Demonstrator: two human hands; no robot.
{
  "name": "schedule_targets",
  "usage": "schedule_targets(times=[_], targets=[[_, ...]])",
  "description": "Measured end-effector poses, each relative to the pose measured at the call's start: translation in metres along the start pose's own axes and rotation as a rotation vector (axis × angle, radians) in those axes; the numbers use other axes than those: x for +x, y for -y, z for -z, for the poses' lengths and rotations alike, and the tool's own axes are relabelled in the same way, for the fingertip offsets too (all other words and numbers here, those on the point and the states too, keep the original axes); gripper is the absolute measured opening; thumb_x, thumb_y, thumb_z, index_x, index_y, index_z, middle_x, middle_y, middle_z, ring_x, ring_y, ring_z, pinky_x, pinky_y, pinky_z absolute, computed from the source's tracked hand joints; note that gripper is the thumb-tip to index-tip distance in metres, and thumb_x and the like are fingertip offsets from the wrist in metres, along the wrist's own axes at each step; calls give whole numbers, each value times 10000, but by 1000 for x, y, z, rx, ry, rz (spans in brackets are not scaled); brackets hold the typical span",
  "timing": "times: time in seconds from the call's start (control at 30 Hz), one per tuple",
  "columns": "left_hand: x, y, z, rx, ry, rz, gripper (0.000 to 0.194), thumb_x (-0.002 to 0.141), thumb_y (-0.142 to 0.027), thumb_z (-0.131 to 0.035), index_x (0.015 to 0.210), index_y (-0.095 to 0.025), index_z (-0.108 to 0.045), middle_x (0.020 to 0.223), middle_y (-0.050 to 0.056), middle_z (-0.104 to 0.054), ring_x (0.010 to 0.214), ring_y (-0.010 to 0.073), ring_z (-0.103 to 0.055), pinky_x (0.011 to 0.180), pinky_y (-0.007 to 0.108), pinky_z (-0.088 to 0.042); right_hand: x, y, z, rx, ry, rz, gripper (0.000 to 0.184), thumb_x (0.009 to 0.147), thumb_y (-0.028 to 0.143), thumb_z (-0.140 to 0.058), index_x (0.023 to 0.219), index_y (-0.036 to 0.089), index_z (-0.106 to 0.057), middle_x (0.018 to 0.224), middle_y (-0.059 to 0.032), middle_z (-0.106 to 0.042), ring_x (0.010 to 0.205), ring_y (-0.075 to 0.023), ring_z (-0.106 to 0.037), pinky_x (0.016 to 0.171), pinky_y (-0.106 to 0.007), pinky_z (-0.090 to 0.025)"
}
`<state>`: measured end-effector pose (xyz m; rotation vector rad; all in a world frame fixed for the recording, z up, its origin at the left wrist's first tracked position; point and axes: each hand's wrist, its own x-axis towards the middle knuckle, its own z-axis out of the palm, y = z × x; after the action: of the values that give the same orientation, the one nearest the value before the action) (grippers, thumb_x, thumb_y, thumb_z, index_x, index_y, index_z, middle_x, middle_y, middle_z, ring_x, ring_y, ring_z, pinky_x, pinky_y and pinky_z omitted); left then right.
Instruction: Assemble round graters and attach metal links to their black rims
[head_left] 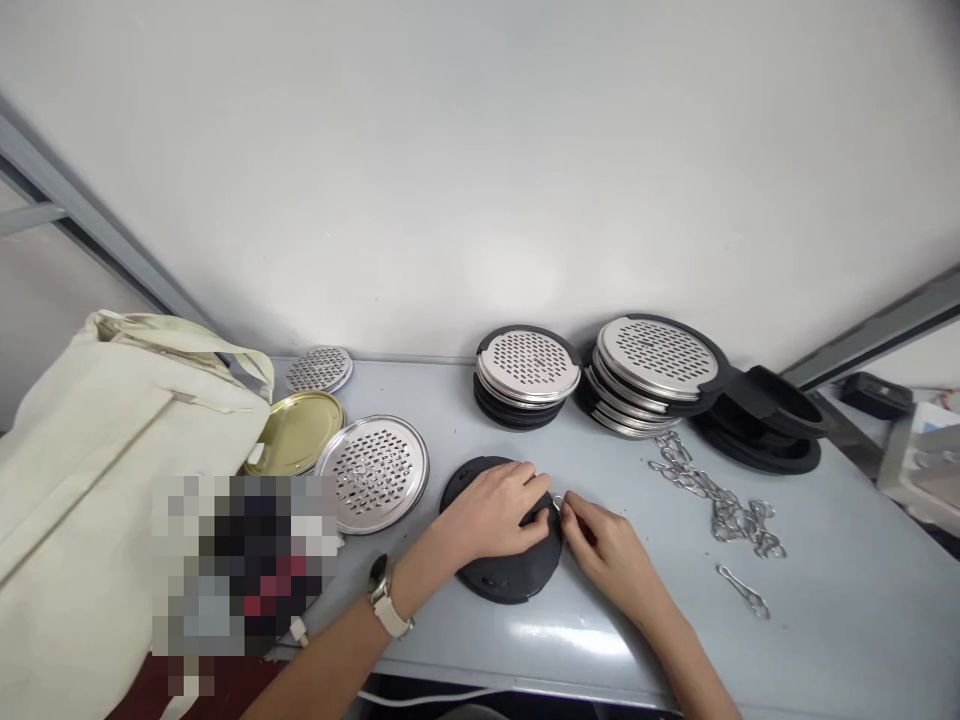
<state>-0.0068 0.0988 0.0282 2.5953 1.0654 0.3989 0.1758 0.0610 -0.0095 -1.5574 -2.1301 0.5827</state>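
Observation:
A round black disc [510, 577] lies flat on the grey table, with small slots near its rim. My left hand [495, 508] rests over it, fingers curled down and gripping it near the right edge. At that edge, a small metal wire clip [557, 502] shows its looped end between the fingertips of my right hand [606, 548], which pinches it. Most of this clip is hidden. Right of my right hand lies a single wire clip [742, 592], and behind that a tangled pile of similar clips [731, 508].
Stacks of perforated metal discs in black rims [529, 365] [660, 357] stand by the wall, beside black round parts [772, 440]. To the left are a loose grater-like disc [373, 475], a gold lid [300, 432], a smaller perforated disc [320, 368] and a cream bag [112, 480].

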Motion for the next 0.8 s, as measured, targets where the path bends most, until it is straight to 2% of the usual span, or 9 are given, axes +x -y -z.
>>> schedule_targets(times=[0.17, 0.3, 0.63, 0.8], targets=[[-2, -1, 0, -4, 25, -56, 128, 872, -271, -441, 913, -191, -532, 817, 26, -577, 689, 164, -581, 584, 273, -399, 1, 2, 1, 24, 28, -25, 271, 957, 336, -307, 755, 222, -448, 615, 11, -525, 549, -151, -505, 546, -253, -363], [-4, -2, -1, -25, 14, -49, 125, 877, -291, -446, 887, -196, -527, 779, 8, -595, 670, 159, -586, 551, 264, -366, 0, 2, 3, 51, 57, -13, 275, 966, 343, -290, 777, 224, -450, 645, 4, -528, 592, -165, -530, 580, -263, -370], [-3, -3, -1, 6, 36, 18, 167, 861, -330, -475, 958, -194, -473, 802, 17, -626, 703, 194, -619, 565, 275, -400, 0, 0, 6, 66, 58, 27, 281, 962, 313, -306, 724, 222, -423, 608, 15, -509, 564, -151, -521, 562, -255, -361], [-3, -3, -1, 15, 36, -1, 176, 883, -324, -446, 1006, -204, -484, 871, 15, -640, 745, 184, -626, 597, 268, -410, -1, 0, 5, 74, 49, 34, 275, 965, 320, -303, 749, 218, -440, 630, 5, -524, 581, -157, -529, 562, -256, -358]])
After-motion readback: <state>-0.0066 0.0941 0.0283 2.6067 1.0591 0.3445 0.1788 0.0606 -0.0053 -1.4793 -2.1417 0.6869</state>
